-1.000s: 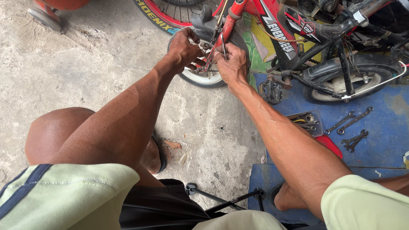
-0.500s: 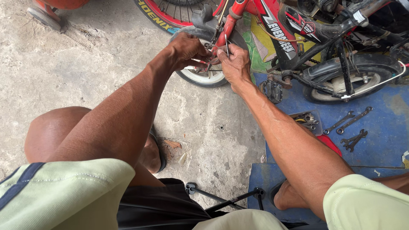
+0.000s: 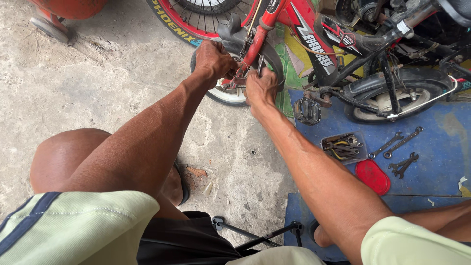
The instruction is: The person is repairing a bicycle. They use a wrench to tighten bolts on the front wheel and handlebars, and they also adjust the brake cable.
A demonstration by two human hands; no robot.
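Holding tight, the left hand point(image 3: 213, 60) has its grip closed on the small wheel point(image 3: 230, 91) of the red bike point(image 3: 314, 44). The right hand point(image 3: 261, 87) pinches the fork there. Wrenches point(image 3: 400, 145) lie nearby on the blue mat point(image 3: 441, 142).

Head camera looks steeply down, close over the bicycle wheel point(image 3: 230, 93).
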